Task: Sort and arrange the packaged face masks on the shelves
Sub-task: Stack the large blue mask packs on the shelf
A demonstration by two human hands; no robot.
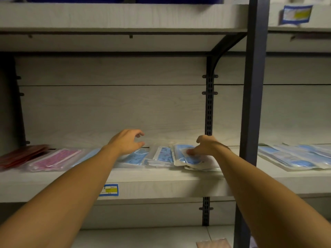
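Pressing my right hand [203,146] down on the blue mask pack [186,155], fingers curled onto its top, at the right end of the shelf [161,185]. Left hand [127,142] hovers loosely open, holding nothing, over another blue pack [134,158]. Pink pack [55,159] and red packs [19,154] lie further left.

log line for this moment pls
left hand open above blue mask packs | right hand pinching blue mask stack | pink pack at left | shelf
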